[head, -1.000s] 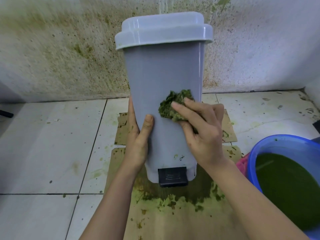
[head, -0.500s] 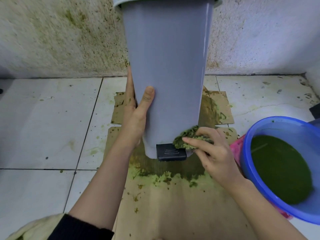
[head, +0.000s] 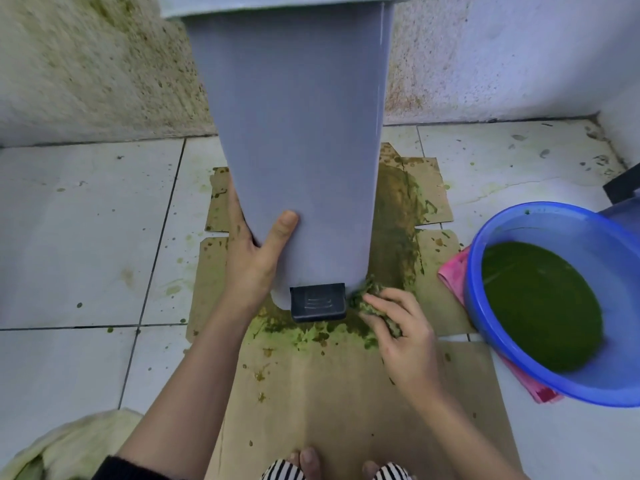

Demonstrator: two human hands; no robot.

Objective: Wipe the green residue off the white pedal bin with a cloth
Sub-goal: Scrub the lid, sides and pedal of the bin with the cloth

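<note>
Bunched in the curled fingers of the right hand [head: 405,337], the cloth [head: 372,299] presses on the bin [head: 298,133] at its bottom corner, 3 o'clock from the pedal [head: 318,302], after sweeping down from mid-face a second ago. The front panel now shows bare, so this side looks nearly done. At 9 o'clock the left hand [head: 256,261] clasps the bin's lower edge, thumb across the front. Cardboard [head: 329,393] beneath is smeared green.

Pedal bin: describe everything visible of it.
The pedal bin is a tall, pale grey-white plastic body tapering downward, its lid mostly cut off by the frame. A dark ribbed pedal juts from its base. It stands on green-stained cardboard. The left hand grips its lower left corner; the right hand presses a green-soaked cloth against its bottom right corner.
</note>
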